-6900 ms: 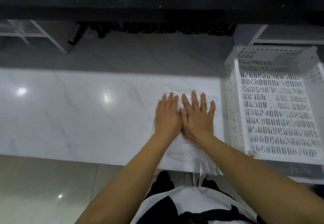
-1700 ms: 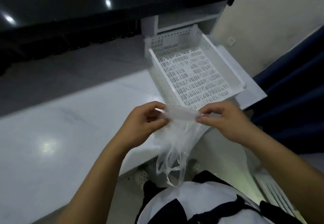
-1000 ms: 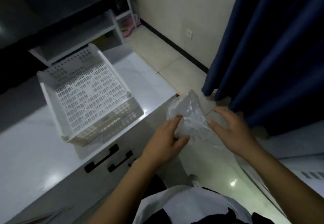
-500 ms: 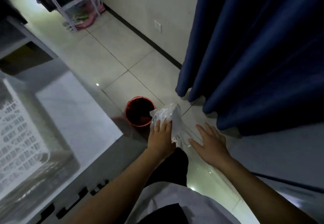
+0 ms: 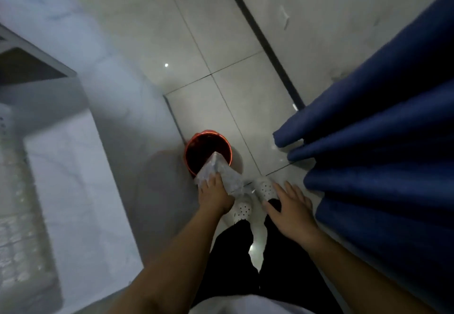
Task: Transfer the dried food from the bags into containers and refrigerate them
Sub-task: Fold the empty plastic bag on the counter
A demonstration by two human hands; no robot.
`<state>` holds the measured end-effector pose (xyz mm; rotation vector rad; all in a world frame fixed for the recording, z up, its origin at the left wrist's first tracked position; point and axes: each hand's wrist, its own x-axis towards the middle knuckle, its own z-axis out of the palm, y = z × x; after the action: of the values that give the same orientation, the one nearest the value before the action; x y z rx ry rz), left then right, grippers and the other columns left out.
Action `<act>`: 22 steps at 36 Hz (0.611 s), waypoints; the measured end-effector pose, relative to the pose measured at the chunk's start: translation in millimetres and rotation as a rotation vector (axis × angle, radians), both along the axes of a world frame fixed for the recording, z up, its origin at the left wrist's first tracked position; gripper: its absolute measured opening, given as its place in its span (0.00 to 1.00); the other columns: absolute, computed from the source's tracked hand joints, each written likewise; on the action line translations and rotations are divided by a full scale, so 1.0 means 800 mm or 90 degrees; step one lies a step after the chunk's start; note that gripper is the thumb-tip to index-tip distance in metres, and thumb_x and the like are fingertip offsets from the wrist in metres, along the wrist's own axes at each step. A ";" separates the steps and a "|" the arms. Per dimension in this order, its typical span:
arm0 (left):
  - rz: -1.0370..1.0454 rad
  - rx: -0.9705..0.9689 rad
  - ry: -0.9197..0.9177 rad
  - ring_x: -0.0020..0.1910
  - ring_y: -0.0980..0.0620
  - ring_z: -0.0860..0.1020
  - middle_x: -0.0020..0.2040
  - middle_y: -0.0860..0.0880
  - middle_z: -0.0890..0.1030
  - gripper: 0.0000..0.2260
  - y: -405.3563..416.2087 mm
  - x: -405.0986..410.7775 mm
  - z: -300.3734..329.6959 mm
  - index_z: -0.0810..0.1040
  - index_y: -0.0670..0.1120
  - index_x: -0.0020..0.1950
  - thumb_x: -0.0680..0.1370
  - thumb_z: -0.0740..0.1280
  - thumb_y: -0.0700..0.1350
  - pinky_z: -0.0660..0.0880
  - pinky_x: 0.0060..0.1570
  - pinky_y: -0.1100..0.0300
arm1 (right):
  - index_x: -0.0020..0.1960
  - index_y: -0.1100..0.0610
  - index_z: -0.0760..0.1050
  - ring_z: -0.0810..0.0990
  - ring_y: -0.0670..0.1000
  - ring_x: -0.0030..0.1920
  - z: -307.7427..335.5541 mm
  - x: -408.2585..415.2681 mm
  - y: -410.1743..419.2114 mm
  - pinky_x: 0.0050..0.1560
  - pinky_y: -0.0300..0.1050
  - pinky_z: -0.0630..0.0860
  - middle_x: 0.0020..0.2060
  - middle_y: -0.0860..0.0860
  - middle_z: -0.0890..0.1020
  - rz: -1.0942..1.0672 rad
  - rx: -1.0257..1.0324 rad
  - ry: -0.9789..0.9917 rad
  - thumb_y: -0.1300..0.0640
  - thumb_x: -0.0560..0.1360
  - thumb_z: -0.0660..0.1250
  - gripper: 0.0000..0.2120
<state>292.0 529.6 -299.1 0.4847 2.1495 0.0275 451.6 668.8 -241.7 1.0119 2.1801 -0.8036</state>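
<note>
- The left hand (image 5: 214, 195) reached down, its fingers gripping a crumpled clear plastic bag (image 5: 218, 173) over the red bucket (image 5: 208, 150) on the floor.
- The right hand (image 5: 290, 209) hovered beside it, fingers spread, holding nothing.

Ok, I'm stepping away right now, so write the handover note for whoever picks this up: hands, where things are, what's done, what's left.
Left hand: grips the empty plastic bag, held over the red bucket on the floor.
Right hand: open, fingers spread, holding nothing, above the white shoes.
The counter is at the left, with the white basket blurred at its edge; the blue curtain is at the right.
Done: the bag looks empty and has been brought to the bucket.
Left: let the bag go into the bucket. No containers, food or fridge are in view, so their state cannot be told.
</note>
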 end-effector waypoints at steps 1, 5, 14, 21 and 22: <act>0.025 -0.009 -0.002 0.80 0.37 0.50 0.82 0.43 0.51 0.41 0.005 -0.009 -0.014 0.47 0.44 0.82 0.78 0.65 0.57 0.52 0.77 0.41 | 0.80 0.44 0.51 0.47 0.56 0.80 -0.014 -0.015 0.007 0.77 0.58 0.49 0.81 0.51 0.51 0.022 -0.007 -0.006 0.35 0.79 0.53 0.32; 0.051 -0.022 -0.014 0.81 0.38 0.46 0.83 0.43 0.48 0.40 0.026 -0.042 -0.064 0.45 0.45 0.82 0.79 0.62 0.61 0.47 0.78 0.40 | 0.80 0.47 0.54 0.49 0.58 0.80 -0.068 -0.058 0.035 0.75 0.59 0.53 0.81 0.53 0.53 0.100 0.003 -0.020 0.37 0.80 0.55 0.32; 0.146 -0.024 0.020 0.81 0.38 0.46 0.82 0.41 0.46 0.40 0.056 -0.116 -0.261 0.43 0.44 0.82 0.80 0.63 0.58 0.43 0.78 0.40 | 0.80 0.46 0.52 0.51 0.57 0.79 -0.258 -0.151 0.097 0.75 0.59 0.55 0.81 0.52 0.52 0.232 0.017 -0.037 0.36 0.80 0.54 0.33; 0.169 -0.072 -0.026 0.80 0.37 0.41 0.82 0.43 0.39 0.44 0.053 -0.123 -0.401 0.40 0.53 0.82 0.78 0.66 0.60 0.42 0.77 0.40 | 0.81 0.48 0.49 0.47 0.58 0.80 -0.368 -0.186 0.111 0.77 0.62 0.53 0.81 0.54 0.49 0.266 -0.033 -0.030 0.37 0.80 0.56 0.34; 0.165 -0.082 -0.037 0.80 0.36 0.39 0.82 0.42 0.37 0.43 0.051 -0.121 -0.418 0.39 0.56 0.81 0.77 0.66 0.61 0.42 0.77 0.40 | 0.81 0.48 0.49 0.46 0.58 0.80 -0.381 -0.187 0.110 0.77 0.63 0.52 0.81 0.54 0.48 0.267 -0.036 -0.032 0.37 0.80 0.56 0.34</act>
<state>195.1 570.4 -633.3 0.1272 2.1283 0.0460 302.2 756.6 -546.5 0.5112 2.2044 -0.6281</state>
